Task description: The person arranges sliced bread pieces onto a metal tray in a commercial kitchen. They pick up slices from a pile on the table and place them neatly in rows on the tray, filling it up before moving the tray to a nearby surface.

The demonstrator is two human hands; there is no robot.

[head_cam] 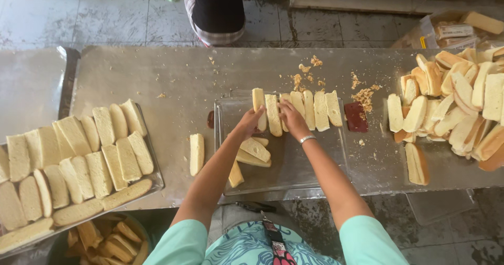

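Note:
A flat metal tray (310,165) lies on the steel table in front of me. Along its far edge stands a row of pale bread slices (320,110). My left hand (251,120) rests on the leftmost slices of that row. Close beside it, my right hand (290,115), with a bracelet at the wrist, presses on slices near the row's middle. Loose slices (254,152) lie on the tray under my left forearm. A single slice (197,153) sits on the table left of the tray.
A tray packed with slices (73,160) sits at the left. A heap of halved buns (457,105) fills the right. Crumbs (362,94) and a dark red scraper (356,117) lie beyond the tray. Another person (218,7) stands across the table. A tub of crusts (105,241) is below.

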